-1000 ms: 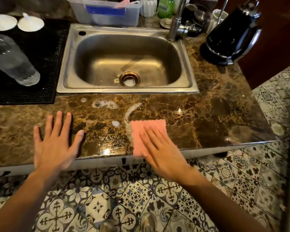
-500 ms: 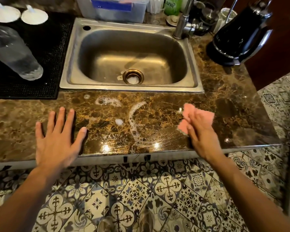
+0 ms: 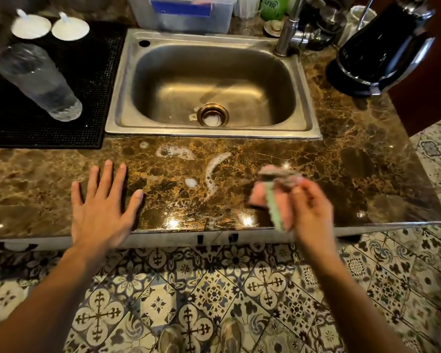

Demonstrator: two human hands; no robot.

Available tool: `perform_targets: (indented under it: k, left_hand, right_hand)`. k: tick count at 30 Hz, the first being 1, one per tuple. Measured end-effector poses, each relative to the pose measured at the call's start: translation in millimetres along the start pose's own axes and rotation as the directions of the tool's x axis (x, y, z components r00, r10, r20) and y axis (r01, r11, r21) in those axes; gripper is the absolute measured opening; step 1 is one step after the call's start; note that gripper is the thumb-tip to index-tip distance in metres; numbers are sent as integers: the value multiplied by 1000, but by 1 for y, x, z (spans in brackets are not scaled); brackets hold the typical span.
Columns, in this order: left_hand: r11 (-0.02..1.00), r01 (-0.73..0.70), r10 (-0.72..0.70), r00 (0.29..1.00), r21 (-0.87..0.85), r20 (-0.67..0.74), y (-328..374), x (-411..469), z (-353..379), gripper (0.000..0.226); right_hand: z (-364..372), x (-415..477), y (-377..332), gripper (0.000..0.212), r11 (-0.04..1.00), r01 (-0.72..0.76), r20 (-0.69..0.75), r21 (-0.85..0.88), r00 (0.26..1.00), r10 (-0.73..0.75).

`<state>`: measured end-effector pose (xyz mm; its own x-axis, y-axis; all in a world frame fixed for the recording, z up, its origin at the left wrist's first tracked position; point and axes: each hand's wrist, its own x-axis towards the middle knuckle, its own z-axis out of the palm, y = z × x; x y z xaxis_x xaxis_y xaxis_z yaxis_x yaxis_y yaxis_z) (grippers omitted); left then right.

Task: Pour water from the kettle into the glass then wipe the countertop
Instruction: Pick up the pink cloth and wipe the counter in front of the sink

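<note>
My right hand [image 3: 309, 212] grips a pink and green sponge cloth [image 3: 273, 197], lifted and blurred just above the front of the brown marble countertop [image 3: 354, 174]. Flat on the counter to the left lies my left hand [image 3: 101, 207], fingers spread, holding nothing. Soapy foam streaks [image 3: 214, 171] mark the counter between the hands, in front of the sink. A tall clear glass [image 3: 40, 82] with water stands on the black mat [image 3: 92, 98] at the left. The black kettle [image 3: 382, 42] sits on its base at the back right.
A steel sink [image 3: 209, 82] with a tap [image 3: 288, 29] fills the middle back. Two white lids [image 3: 50, 28], a plastic tub [image 3: 183, 14] and a green bottle [image 3: 273, 6] line the back. The counter's front edge ends over patterned floor tiles [image 3: 214, 296].
My right hand swept the sponge cloth from the middle of the counter to the right, then lifted it off the surface, bunched in the fingers. The left hand stayed flat in place.
</note>
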<state>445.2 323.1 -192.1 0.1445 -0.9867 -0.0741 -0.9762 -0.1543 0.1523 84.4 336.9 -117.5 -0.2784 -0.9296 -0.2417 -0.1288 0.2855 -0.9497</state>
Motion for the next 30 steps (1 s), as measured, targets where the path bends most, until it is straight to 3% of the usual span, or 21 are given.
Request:
perform_targets:
  k: [2, 4, 6, 8, 10, 14, 17, 19, 22, 24, 25, 27, 30]
  left_hand:
    - [1000, -2, 1, 1000, -4, -3, 0, 0, 0, 79]
    - [1000, 0, 0, 1000, -3, -5, -1, 0, 0, 79]
    - [1000, -5, 5, 1000, 3, -5, -2, 0, 0, 79]
    - [1000, -8, 8, 1000, -1, -5, -2, 1, 0, 79]
    - [1000, -6, 6, 1000, -3, -4, -2, 1, 1, 79]
    - [1000, -2, 2, 1000, 5, -3, -3, 2, 1, 78]
    - [1000, -2, 2, 1000, 9, 1, -4, 2, 2, 78]
    - [1000, -4, 4, 1000, 11, 1, -5, 2, 3, 78]
    - [1000, -2, 2, 1000, 7, -2, -5, 2, 3, 77]
    - [1000, -7, 7, 1000, -7, -4, -4, 2, 2, 76]
    - [1000, -9, 9, 1000, -12, -6, -4, 1, 2, 76]
    - [1000, -9, 9, 1000, -18, -12, -5, 0, 2, 74]
    - [999, -13, 12, 1000, -33, -16, -5, 0, 3, 72]
  right_hand:
    - [-32, 25, -7, 22, 996, 7, -173, -92, 985, -23]
    - [-57, 49, -5, 30, 944, 14, -259, -331, 960, -105]
    - [-65, 64, 4, 39, 844, -27, -254, -535, 958, -130]
    - [-52, 67, 15, 38, 778, -38, -193, -627, 975, -108]
    - [-20, 56, 25, 31, 744, 61, -80, -665, 985, -153]
    - [65, 6, 27, 19, 811, 338, 184, -478, 941, -284]
    - [115, -31, 39, 21, 836, 364, 328, -410, 915, -237]
    - [129, -48, 40, 29, 869, 310, 343, -385, 922, -177]
    - [120, -50, 18, 25, 988, 9, 274, -151, 961, 33]
    - [98, -34, -4, 23, 960, -250, 252, 125, 944, 213]
    - [82, -23, -15, 22, 931, -293, 222, 217, 944, 245]
    - [50, 7, -28, 20, 942, -230, 94, 246, 973, 213]
    - [12, 55, -34, 16, 997, -43, -125, 60, 991, 50]
